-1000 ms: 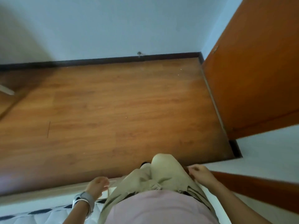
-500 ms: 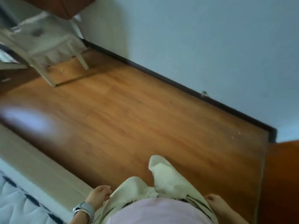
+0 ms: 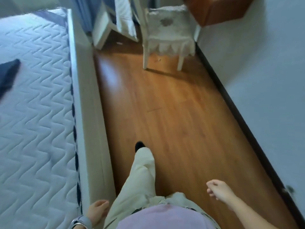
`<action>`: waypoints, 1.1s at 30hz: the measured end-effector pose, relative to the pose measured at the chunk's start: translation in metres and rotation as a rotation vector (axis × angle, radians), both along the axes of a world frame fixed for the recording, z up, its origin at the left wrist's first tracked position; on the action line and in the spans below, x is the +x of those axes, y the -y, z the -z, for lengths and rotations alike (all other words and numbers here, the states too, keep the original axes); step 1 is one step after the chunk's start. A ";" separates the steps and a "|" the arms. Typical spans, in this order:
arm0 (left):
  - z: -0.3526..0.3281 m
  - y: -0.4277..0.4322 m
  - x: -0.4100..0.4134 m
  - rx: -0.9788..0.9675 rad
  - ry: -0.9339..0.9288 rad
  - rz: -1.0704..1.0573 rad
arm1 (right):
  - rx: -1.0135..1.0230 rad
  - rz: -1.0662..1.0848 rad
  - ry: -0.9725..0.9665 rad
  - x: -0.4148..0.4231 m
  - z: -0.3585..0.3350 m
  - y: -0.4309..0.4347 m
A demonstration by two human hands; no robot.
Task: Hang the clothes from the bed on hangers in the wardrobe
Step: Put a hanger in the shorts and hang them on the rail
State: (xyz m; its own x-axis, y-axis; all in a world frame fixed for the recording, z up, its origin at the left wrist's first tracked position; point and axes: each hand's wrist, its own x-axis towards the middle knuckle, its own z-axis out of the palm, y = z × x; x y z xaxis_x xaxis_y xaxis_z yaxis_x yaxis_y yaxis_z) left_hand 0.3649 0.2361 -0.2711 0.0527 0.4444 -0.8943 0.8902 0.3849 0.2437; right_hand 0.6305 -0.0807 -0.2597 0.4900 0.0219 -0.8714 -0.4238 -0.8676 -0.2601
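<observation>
Turned left since half a second ago: bed (image 3: 36, 113) now alongside, dark garment (image 3: 8, 75) lying on mattress. Left hand (image 3: 97, 212) loose, empty; right hand (image 3: 217, 190) half-curled, empty. Wardrobe out of view. Likely walking to fetch next garment

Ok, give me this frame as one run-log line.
phase: walking beside bed | left hand: empty | right hand: empty, loosely curled | dark garment: on mattress, untouched | chair: ahead | wardrobe: not in view
</observation>
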 end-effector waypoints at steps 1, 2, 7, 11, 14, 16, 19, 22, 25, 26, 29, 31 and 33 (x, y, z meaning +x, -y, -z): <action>0.006 -0.015 0.006 0.011 -0.008 -0.017 | 0.018 -0.019 0.042 0.024 0.000 -0.026; 0.007 -0.031 0.015 0.016 -0.024 -0.022 | 0.032 -0.040 0.076 0.046 0.000 -0.053; 0.005 -0.117 0.074 -0.057 0.089 -0.144 | 0.061 -0.254 0.077 0.129 -0.007 -0.192; -0.002 -0.177 0.115 0.015 0.154 -0.422 | 0.186 -0.322 0.086 0.175 -0.033 -0.297; -0.005 -0.210 0.146 0.036 0.200 -0.560 | 0.233 -0.357 0.105 0.212 -0.041 -0.357; 0.002 -0.226 0.160 0.006 0.180 -0.656 | 0.195 -0.413 0.074 0.237 -0.036 -0.384; 0.018 -0.245 0.183 -0.012 0.091 -0.716 | 0.091 -0.512 0.064 0.285 -0.016 -0.420; 0.017 -0.266 0.226 0.003 0.058 -0.748 | -0.003 -0.635 0.027 0.343 -0.004 -0.466; 0.003 -0.293 0.274 -0.025 0.112 -0.849 | -0.040 -0.716 -0.001 0.392 -0.013 -0.523; 0.000 -0.304 0.289 -0.016 0.143 -0.897 | -0.042 -0.733 0.014 0.406 -0.015 -0.544; -0.011 -0.331 0.314 0.067 0.197 -0.964 | -0.026 -0.818 0.091 0.439 -0.015 -0.613; -0.019 -0.340 0.322 0.088 0.208 -1.019 | 0.008 -0.911 0.104 0.443 -0.019 -0.661; -0.021 -0.346 0.321 0.090 0.184 -1.109 | 0.055 -0.967 0.077 0.436 -0.019 -0.707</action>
State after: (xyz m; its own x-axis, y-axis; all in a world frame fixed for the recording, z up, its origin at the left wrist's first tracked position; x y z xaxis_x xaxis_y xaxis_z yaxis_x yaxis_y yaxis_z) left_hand 0.6856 0.5818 -0.2501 -0.2836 0.3897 -0.8762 0.0151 0.9154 0.4023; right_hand 1.0667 0.6260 -0.2403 0.2946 0.4850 -0.8234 0.4854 -0.8182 -0.3083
